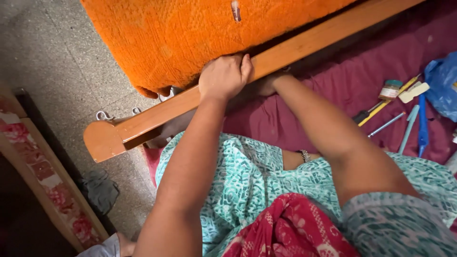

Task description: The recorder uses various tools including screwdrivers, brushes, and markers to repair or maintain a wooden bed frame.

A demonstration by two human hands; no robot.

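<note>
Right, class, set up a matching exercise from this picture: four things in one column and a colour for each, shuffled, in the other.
Things:
1. blanket
2. long rail
3. floor cloth
4. bag

Colours:
A. blue
B. maroon
C. orange
D. brown wood

Pairs: 1-C, 2-D, 3-B, 4-A

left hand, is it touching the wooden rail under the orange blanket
Touching. The head view shows the left hand closed over the top edge of the wooden rail, fingers curled against the wood just below the orange blanket.
</note>
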